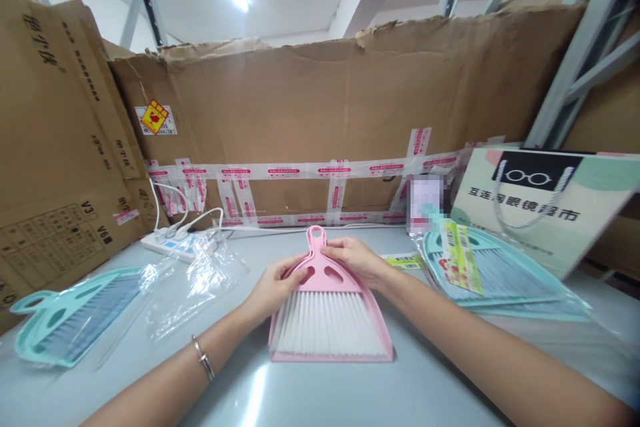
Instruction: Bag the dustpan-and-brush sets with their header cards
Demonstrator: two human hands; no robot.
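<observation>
Pink dustpan [316, 250] gripped by left hand [274, 290] and right hand [356, 260], fingers [299, 275] seemingly partly hidden beneath handle.

The grey table [400, 390] carries 1 pink dustpan [330, 355] with a white brush [325, 323] in the near middle. 1 teal dustpan [50, 320] lies at the near left. Clear plastic bags [200, 280] and a white power strip [167, 247] lie farther left, and bagged teal dustpans [500, 280] at the right.
</observation>
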